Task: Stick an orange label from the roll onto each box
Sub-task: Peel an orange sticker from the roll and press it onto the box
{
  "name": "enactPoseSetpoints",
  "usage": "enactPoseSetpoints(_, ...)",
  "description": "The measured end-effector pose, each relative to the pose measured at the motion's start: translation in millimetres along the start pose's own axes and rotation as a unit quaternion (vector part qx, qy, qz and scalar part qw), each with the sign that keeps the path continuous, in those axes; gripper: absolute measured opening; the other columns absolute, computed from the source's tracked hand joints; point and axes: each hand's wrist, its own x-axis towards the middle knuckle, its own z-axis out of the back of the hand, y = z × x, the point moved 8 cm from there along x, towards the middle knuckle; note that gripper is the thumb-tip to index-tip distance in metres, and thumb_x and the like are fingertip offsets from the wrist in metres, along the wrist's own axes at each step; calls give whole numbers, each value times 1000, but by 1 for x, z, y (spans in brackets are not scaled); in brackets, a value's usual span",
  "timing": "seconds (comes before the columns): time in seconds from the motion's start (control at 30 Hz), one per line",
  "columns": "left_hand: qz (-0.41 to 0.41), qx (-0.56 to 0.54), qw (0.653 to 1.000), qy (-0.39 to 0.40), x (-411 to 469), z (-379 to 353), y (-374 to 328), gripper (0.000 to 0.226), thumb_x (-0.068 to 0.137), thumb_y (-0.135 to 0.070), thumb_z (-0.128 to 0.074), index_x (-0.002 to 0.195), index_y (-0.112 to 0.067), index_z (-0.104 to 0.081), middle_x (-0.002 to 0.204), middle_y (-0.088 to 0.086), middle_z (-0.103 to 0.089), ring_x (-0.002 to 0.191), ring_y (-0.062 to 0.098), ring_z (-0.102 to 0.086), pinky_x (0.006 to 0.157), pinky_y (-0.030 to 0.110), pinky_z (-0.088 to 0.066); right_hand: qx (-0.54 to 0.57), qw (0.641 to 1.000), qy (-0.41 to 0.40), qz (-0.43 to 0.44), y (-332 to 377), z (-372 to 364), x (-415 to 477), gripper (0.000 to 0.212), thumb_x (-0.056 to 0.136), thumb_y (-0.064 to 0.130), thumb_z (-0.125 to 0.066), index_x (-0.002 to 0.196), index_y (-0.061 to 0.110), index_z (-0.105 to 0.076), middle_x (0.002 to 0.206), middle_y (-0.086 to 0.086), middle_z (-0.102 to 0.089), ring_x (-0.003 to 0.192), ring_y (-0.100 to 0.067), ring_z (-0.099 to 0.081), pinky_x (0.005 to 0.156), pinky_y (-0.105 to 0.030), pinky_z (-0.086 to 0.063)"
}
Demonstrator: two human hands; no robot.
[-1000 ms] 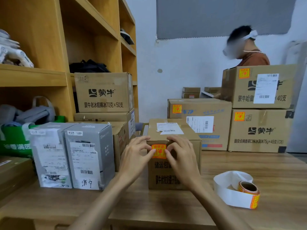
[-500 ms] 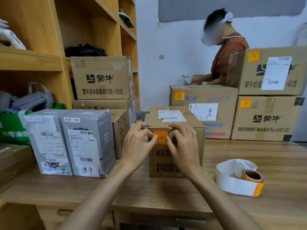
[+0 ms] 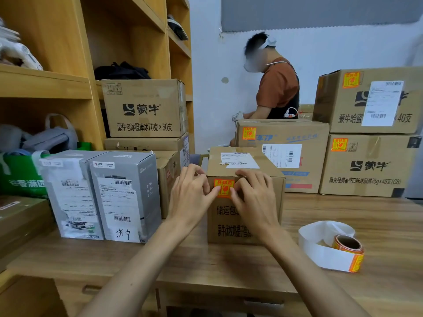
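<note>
Two hands are working the one box (image 3: 231, 227) that stands nearest me on the bench (image 3: 377, 225). My left hand (image 3: 192, 197) and right hand (image 3: 254, 200) flank the orange label (image 3: 223, 187), which sits high on the front face, just under the top edge. Neither hand grips anything. Each thumb presses against its own side of the label, and the bent fingers rest over the top edge of the box. I read that as bracing: it gives the thumbs something to push against and stops the box sliding away from me. Pressing from both sides at once should seat the edges flat.

The roll (image 3: 348, 250) lies on its side on the bench to my right, well apart from the hands, with its white backing strip looped loosely around it. I judge it is parked there within easy reach for the next peel.

Three cartons (image 3: 366, 165) stacked at the right rear each carry an orange label in the upper left corner, so I take that as the finished pile. The two grey boxes (image 3: 103, 195) near my left hand and the brown carton (image 3: 144, 108) by the shelf show no orange on the faces I can see. I judge those are yet to be done.
</note>
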Motion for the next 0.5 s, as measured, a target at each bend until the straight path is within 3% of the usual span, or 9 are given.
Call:
enactPoseSetpoints(0.13, 16, -29, 999, 28, 3, 1, 10, 30, 85, -40, -76, 91, -24, -52, 100, -9, -54, 95, 11, -49, 78, 34, -50, 44, 998, 49, -19, -11, 3, 7, 31, 79, 21, -77, 84, 16, -47, 116, -4, -63, 107, -23, -59, 87, -30, -35)
enactPoseSetpoints(0.27, 40, -128, 985, 106, 10, -9, 19, 59, 88, -40, -74, 141, -29, -51, 136, -14, -54, 125, 2, -41, 100, 26, -37, 34, 995, 80, -45, -27, 0, 12, 42, 83, 45, -72, 108, 15, -59, 130, -3, -62, 112, -21, -57, 95, -28, -31)
enactPoseSetpoints(0.4, 79, -162, 972, 151, 16, -21, 32, 48, 86, -51, -72, 131, -35, -63, 132, -21, -56, 126, -2, -43, 105, 32, -36, 27, 992, 103, -65, -38, -10, 11, 49, 86, 67, -49, 107, 24, -60, 111, 7, -66, 102, -16, -57, 91, -32, -34)
enactPoseSetpoints(0.5, 97, -204, 965, 132, 18, -24, 39, 39, 84, -53, -73, 118, -34, -71, 118, -23, -61, 119, -3, -51, 101, 33, -43, 35, 993, 80, -80, -41, -12, 12, 47, 86, 69, -47, 97, 25, -59, 99, 9, -65, 94, -15, -55, 86, -33, -35)
